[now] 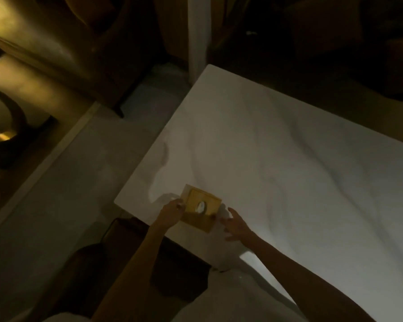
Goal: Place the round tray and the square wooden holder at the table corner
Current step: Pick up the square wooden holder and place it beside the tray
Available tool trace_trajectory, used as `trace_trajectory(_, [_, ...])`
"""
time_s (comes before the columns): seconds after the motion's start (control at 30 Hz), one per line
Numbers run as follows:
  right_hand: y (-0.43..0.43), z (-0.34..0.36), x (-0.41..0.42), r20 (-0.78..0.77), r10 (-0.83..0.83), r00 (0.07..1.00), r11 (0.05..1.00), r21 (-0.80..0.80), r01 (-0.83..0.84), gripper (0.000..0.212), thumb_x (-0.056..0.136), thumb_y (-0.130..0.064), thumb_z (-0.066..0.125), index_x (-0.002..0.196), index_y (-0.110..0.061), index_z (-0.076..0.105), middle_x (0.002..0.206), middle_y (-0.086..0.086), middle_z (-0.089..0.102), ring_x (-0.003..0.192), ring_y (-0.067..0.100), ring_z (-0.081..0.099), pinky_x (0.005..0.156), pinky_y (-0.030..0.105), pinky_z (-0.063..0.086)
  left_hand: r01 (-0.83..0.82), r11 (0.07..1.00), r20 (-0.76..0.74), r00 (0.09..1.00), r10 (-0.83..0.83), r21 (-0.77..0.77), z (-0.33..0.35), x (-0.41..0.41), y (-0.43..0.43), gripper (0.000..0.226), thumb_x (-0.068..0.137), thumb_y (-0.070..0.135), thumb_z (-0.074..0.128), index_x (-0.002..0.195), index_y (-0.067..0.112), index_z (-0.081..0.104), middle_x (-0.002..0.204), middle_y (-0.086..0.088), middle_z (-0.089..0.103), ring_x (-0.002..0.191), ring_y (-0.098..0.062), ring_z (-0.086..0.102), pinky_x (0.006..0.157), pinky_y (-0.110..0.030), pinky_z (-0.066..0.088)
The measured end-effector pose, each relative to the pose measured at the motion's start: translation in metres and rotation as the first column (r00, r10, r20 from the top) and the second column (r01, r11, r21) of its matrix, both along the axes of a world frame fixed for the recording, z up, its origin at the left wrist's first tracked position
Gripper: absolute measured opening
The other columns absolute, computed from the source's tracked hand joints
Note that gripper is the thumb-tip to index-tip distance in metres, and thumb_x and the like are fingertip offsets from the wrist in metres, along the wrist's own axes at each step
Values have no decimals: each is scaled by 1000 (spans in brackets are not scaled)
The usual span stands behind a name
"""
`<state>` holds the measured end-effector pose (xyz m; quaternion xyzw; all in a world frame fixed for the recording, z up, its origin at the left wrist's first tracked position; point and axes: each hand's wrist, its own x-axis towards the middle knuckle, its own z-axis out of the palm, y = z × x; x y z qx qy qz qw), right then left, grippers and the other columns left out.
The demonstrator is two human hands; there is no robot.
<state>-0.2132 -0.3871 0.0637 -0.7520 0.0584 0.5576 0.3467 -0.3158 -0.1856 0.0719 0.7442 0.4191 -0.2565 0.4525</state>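
Both bare arms reach to seven o'clock, where the left hand (pixel 171 211) grips the square wooden holder (pixel 201 206) near the white table (pixel 289 159) corner, the right hand (pixel 236 225) spread loose at its three o'clock.

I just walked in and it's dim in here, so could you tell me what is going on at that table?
A person is setting a square wooden holder near the corner of a white table. The left hand grips its left edge; the right hand is open beside it, fingers spread. No round tray is visible.
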Motion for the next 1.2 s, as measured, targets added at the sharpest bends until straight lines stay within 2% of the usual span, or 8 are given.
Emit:
trace_trajectory(0.1, [6,2,-9,-152,-122,981,991,32,128,38,102,-29,51,136,-31,34,118,12,58,104,32,62,81,44,55,14,998,24,1000,-12,-66,0,10,-1,44,96,26,49,135,7,44,137,-17,51,125,-33,50,103,-41,42])
trace_trajectory(0.23, [13,0,-20,-75,-17,997,992,124,26,54,100,-4,50,148,-15,28,119,5,50,90,16,56,83,34,51,21,997,106,994,-13,-76,5,14,-5,64,70,49,48,119,9,56,120,-17,61,110,-31,59,97,-45,49])
trace_trajectory(0.33, [14,8,-25,-1,-28,1000,989,147,28,66,97,-21,57,153,-13,23,145,13,45,122,30,53,94,46,52,17,998,103,995,-10,-64,5,15,-16,70,67,54,48,118,6,57,119,-16,62,109,-30,60,94,-42,50])
trace_trajectory(0.47, [3,18,-23,146,-41,988,991,135,21,76,86,-38,54,152,-9,28,147,19,47,131,37,50,87,21,53,-7,997,175,984,20,-74,5,20,-49,33,64,62,57,76,32,61,84,7,65,77,-10,59,67,-16,51])
trace_trajectory(0.53, [-12,16,-17,201,-6,980,1000,25,1,58,99,-30,54,151,-18,33,140,17,55,124,37,57,100,38,52,41,997,167,986,-29,-66,4,26,-66,13,87,25,57,94,17,64,101,-10,70,88,-17,59,72,-20,54])
trace_trajectory(0.67, [-55,18,-6,199,-22,980,999,-31,29,49,95,-23,53,144,-22,45,120,15,67,103,33,66,94,47,55,151,988,66,986,-150,-12,-3,41,-98,49,96,4,42,143,-1,29,147,-21,40,132,-34,42,112,-43,34])
trace_trajectory(0.8, [-101,27,4,231,-53,971,998,-32,61,53,89,-18,56,141,-25,48,104,13,72,88,27,67,89,44,58,204,978,128,970,-206,34,4,60,-138,40,91,-3,42,131,-2,46,132,-23,55,119,-35,54,99,-39,44])
trace_trajectory(1.2, [-249,48,28,349,-116,930,990,-34,137,58,90,-28,52,146,-37,41,105,11,74,94,28,70,92,43,57,323,941,253,906,-339,107,46,88,-272,30,90,5,51,118,1,59,117,-20,66,105,-32,63,91,-40,53])
